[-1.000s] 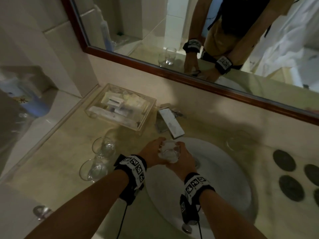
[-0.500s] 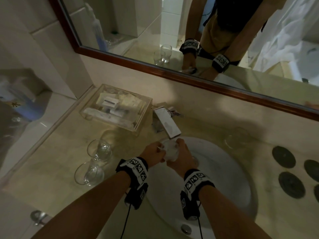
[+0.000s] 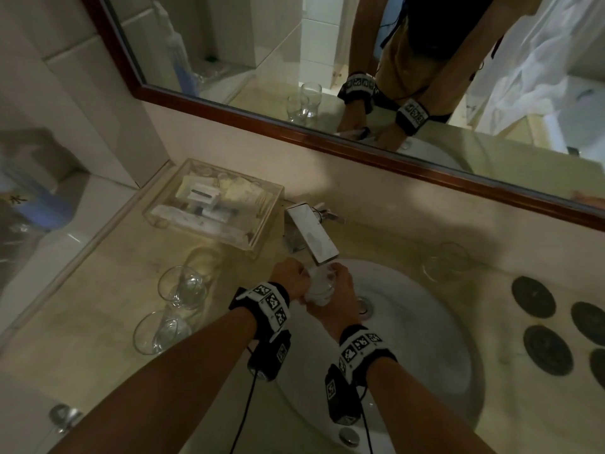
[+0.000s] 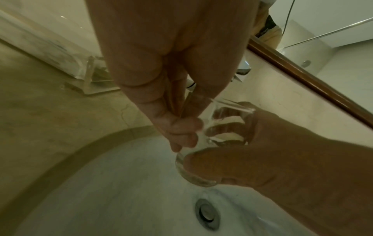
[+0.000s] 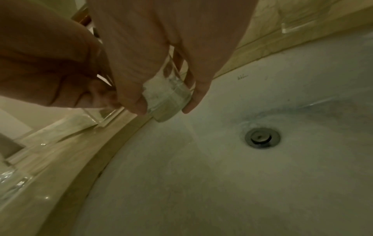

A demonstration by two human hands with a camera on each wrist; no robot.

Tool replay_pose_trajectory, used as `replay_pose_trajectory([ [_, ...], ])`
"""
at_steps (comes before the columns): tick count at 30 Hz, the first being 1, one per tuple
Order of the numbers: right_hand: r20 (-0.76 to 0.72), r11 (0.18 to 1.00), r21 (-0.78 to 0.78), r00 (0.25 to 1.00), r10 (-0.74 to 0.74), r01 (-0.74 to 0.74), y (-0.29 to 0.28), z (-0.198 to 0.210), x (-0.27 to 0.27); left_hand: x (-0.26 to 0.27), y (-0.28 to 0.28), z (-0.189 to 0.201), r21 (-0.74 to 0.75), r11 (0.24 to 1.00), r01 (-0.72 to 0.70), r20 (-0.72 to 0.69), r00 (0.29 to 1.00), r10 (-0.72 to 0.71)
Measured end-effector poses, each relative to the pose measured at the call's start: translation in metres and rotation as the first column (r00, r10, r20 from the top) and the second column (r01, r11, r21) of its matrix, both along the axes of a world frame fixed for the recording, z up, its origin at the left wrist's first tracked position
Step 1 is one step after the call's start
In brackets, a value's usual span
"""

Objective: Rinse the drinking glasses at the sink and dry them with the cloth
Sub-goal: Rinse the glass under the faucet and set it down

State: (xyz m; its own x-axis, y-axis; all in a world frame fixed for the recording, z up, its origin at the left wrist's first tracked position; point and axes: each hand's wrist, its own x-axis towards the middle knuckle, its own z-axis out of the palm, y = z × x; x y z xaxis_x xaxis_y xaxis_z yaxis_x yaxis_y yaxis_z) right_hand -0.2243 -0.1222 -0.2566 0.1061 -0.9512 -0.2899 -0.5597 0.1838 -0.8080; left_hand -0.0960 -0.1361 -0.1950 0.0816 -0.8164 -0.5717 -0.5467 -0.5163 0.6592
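Observation:
Over the white sink [image 3: 425,339], just below the faucet spout [image 3: 311,231], both hands hold one clear drinking glass [image 3: 319,288]. My left hand [image 3: 289,278] pinches its rim and side with curled fingers [image 4: 181,129]. My right hand [image 3: 337,296] wraps round the glass body [image 5: 169,97], thumb and fingers on either side. In the left wrist view the glass [image 4: 220,126] is tilted, its thick base [image 4: 193,177] low. Water runs toward the drain [image 5: 262,138]. No cloth shows in any view.
Two more glasses [image 3: 183,286] [image 3: 160,332] stand on the counter left of the sink, and another glass [image 3: 448,262] stands behind it on the right. A clear box of toiletries [image 3: 216,204] sits by the faucet. Dark round coasters [image 3: 533,296] lie far right.
The glass stays under the spout in both hands. My fingers have shifted slightly round it, and the head view has moved a little.

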Motion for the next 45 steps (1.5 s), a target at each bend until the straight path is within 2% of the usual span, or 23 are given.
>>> replay_pose_trajectory([
  [4,0.025,0.998,0.049,0.999,0.046,-0.047,-0.001,-0.002,-0.010,0.000,0.002,0.001,0.086,0.996,-0.004,-0.058,0.998,0.009],
  [8,-0.038,0.971,0.127,0.977,0.209,-0.203,-0.010,0.001,-0.011,-0.001,0.001,0.000,0.125,0.992,-0.007,-0.102,0.995,0.019],
  [11,0.074,0.990,0.078,0.991,0.113,-0.119,-0.004,0.002,-0.011,-0.003,0.000,-0.001,0.116,0.993,-0.029,-0.098,0.994,0.041],
  [14,0.067,0.999,-0.043,0.998,-0.012,0.015,0.006,0.004,-0.015,-0.004,0.002,-0.004,0.116,0.992,-0.054,-0.076,0.995,0.063],
  [18,0.008,0.989,0.037,0.990,0.140,-0.140,-0.003,0.004,-0.013,-0.001,0.006,-0.006,0.150,0.988,-0.025,-0.068,0.997,0.035],
  [20,-0.031,0.970,0.098,0.974,0.226,-0.222,-0.011,0.012,-0.015,-0.003,0.003,-0.005,0.121,0.992,-0.025,-0.093,0.995,0.037],
  [24,-0.033,0.945,0.166,0.956,0.292,-0.283,-0.012,0.021,-0.019,-0.005,-0.002,-0.001,0.124,0.992,-0.002,-0.118,0.993,0.017],
  [26,-0.067,0.952,0.141,0.957,0.281,-0.270,-0.008,0.019,-0.013,-0.005,-0.002,-0.001,0.110,0.994,-0.017,-0.101,0.994,0.029],
  [28,-0.094,0.980,0.058,0.976,0.194,-0.189,0.000,0.015,-0.010,-0.004,-0.002,0.000,0.084,0.996,-0.029,-0.036,0.999,0.032],
  [30,-0.024,0.998,-0.006,0.998,0.057,-0.057,0.006,0.015,-0.011,-0.005,-0.002,0.001,0.085,0.995,-0.046,0.004,0.999,0.045],
  [32,0.009,1.000,-0.015,1.000,0.006,-0.005,0.008,0.020,-0.013,-0.004,-0.001,0.001,0.120,0.991,-0.058,-0.055,0.996,0.065],
  [36,0.006,0.977,0.152,0.989,0.147,-0.146,-0.006,0.029,-0.015,0.001,0.001,0.001,0.163,0.986,-0.043,-0.156,0.985,0.069],
  [41,-0.064,0.943,0.173,0.953,0.297,-0.283,-0.019,0.043,-0.023,-0.001,0.003,0.001,0.122,0.991,-0.057,-0.191,0.978,0.080],
  [43,-0.129,0.915,0.153,0.910,0.394,-0.374,-0.022,0.047,-0.023,0.000,0.004,0.001,0.138,0.987,-0.087,-0.265,0.957,0.121],
  [45,-0.167,0.897,0.149,0.883,0.438,-0.417,-0.023,0.045,-0.024,0.001,0.004,0.004,0.122,0.991,-0.061,-0.281,0.955,0.093],
])
